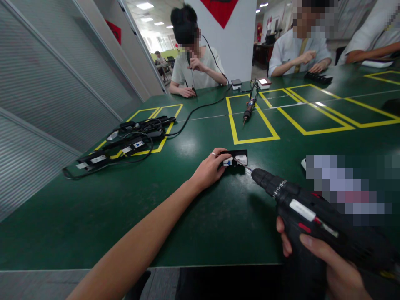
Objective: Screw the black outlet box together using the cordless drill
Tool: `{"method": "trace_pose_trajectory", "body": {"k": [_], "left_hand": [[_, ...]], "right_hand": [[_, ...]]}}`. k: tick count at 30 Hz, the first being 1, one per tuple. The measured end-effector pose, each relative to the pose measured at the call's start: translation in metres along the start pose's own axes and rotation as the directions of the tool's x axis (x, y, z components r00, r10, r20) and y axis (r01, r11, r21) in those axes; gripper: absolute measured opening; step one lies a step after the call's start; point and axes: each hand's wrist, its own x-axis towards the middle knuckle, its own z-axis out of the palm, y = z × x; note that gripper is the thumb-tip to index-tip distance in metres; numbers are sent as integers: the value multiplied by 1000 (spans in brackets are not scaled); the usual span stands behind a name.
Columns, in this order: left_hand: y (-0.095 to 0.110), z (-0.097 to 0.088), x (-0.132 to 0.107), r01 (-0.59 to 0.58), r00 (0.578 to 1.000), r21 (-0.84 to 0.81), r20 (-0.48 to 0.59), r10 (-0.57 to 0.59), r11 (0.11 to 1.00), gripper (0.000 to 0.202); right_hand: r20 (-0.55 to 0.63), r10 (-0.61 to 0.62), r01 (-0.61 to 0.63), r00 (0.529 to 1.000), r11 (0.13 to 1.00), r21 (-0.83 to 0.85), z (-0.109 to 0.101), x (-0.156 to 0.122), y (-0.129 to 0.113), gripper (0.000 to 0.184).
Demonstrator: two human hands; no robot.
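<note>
My left hand (213, 167), with a ring on one finger, grips the left end of a short black part with white labels (241, 159) on the table. My right hand (325, 254) is wrapped round the handle of a black cordless drill (290, 196) with red details. The drill points left and away from me, and its long thin bit (245, 165) reaches the labelled part near its middle. Whether the bit sits in a screw is too small to tell.
Black parts with cables (134, 141) lie in a heap at the left. A slim electric screwdriver (249, 110) rests inside a yellow-taped rectangle (256, 141) on the green table (175, 225). Across the table, people sit working; a blurred-out object (346, 183) lies at right.
</note>
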Motion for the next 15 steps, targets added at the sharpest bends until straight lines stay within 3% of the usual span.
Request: {"method": "trace_pose_trajectory", "body": {"k": [15], "left_hand": [[0,0,0,-5,1000,-8,-12,5,1000,40]], "right_hand": [[-18,12,-13,1000,998,-58,0,0,-3,24]]}}
